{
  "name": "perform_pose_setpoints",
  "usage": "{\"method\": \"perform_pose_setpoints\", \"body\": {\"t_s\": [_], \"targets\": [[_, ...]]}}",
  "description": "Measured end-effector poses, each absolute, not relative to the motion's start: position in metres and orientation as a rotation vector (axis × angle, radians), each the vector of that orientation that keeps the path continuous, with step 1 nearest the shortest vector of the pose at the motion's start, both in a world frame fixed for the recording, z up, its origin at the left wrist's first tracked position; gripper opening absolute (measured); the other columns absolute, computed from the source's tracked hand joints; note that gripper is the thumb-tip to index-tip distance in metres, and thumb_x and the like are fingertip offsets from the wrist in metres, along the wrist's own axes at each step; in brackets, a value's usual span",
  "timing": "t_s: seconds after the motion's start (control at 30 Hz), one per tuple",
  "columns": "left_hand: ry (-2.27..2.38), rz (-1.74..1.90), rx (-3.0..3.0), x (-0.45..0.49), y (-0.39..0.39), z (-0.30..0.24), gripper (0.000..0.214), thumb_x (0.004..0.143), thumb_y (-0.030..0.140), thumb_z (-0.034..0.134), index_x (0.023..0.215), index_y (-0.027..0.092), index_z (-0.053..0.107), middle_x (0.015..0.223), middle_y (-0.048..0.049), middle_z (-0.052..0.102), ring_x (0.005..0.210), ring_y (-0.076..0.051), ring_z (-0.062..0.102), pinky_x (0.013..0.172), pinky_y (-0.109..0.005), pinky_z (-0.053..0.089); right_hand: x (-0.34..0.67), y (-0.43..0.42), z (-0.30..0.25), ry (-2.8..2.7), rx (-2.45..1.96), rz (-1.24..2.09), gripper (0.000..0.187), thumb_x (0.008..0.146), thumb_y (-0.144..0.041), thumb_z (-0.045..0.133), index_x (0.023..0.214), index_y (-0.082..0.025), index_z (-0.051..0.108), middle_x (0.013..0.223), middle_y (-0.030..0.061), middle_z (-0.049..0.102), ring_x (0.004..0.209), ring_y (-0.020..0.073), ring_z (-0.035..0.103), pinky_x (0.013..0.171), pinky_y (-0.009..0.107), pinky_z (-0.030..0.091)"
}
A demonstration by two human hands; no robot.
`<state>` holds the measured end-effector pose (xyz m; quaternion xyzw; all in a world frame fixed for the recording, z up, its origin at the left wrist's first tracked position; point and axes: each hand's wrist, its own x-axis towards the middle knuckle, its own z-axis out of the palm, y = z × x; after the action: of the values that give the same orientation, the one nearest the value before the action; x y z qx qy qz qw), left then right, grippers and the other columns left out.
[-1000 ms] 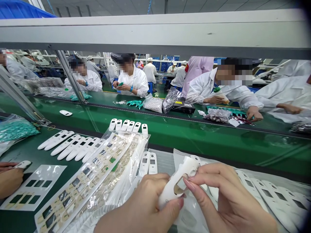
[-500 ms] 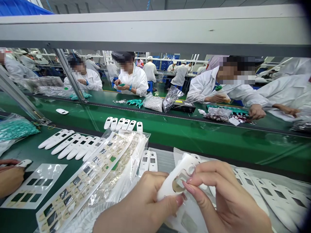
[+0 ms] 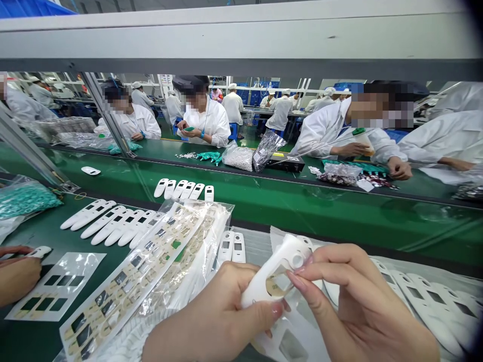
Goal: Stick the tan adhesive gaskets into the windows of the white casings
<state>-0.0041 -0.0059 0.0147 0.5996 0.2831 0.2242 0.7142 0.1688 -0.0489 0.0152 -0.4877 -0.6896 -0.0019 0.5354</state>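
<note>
Two green workbenches, likely factory hall

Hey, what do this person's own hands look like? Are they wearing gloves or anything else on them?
Neither the left hand nor the right hand wears gloves, and no rings or bands show on the fingers. The fingernails are long, tapered and glossy, apparently with a pale pink polish. The frame cuts off both hands at the bottom, so no sleeves or wrists show.

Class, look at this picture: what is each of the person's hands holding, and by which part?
Both hold a white plastic casing. The left hand wraps its lower body; the right hand pinches its upper end, fingertips beside the window.
</note>
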Motion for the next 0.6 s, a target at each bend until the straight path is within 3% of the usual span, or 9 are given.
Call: {"method": "perform_pose_setpoints", "body": {"t_s": [0.23, 0.6], "targets": [[0.564, 0.529, 1.309, -0.0016, -0.0074, 0.0181, 0.026, 0.087, 0.034, 0.064, 0.076, 0.011, 0.060, 0.074, 0.0007, 0.052, 0.065, -0.008, 0.046, 0.057, -0.017, 0.038, 0.1660, -0.0503, 0.0151, -1.599, -1.181, -0.072, 0.017, 0.082, -0.005, 0.065, 0.088, -0.021, 0.064, 0.089, 0.0030, 0.055, 0.084, 0.0140, 0.054, 0.066, 0.028, 0.045], [0.582, 0.506, 1.355, -0.0032, -0.0093, 0.0183, 0.027, 0.092, 0.033, 0.056, 0.074, 0.013, 0.055, 0.069, 0.0023, 0.047, 0.061, -0.008, 0.041, 0.054, -0.017, 0.035, 0.1615, -0.0487, 0.0161, -1.574, -1.183, -0.091, 0.018, 0.080, -0.006, 0.066, 0.088, -0.021, 0.065, 0.089, 0.0027, 0.056, 0.083, 0.0148, 0.055, 0.066, 0.030, 0.045]]}}
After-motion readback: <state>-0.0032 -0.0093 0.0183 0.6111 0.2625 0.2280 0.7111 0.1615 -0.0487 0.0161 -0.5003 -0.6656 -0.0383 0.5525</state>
